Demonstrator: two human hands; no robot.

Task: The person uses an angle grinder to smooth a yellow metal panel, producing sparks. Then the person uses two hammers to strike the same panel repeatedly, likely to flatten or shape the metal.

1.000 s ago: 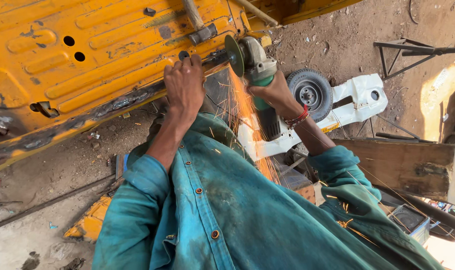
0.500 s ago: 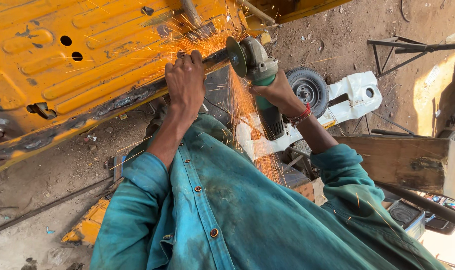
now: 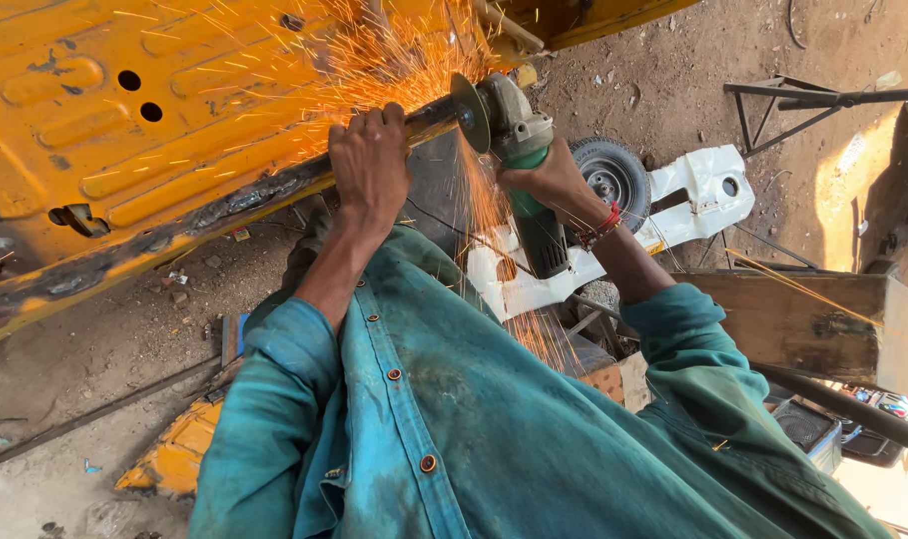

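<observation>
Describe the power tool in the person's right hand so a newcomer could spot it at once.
Start at the big yellow sheet-metal panel filling the upper left. Follow its burnt lower edge rightward to the shower of orange sparks. There the right hand grips a green-and-grey angle grinder, the only thing there with a round disc.

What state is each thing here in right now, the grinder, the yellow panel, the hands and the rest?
Grinder: running, disc on the panel's edge, throwing sparks.
Yellow panel: tilted, lower edge dark and burnt.
Left hand: gripping the panel's edge.
Right hand: closed round the grinder's body.
Small wheel: lying on the dirt beside a white part.
Wooden beam: lying flat, untouched.
</observation>
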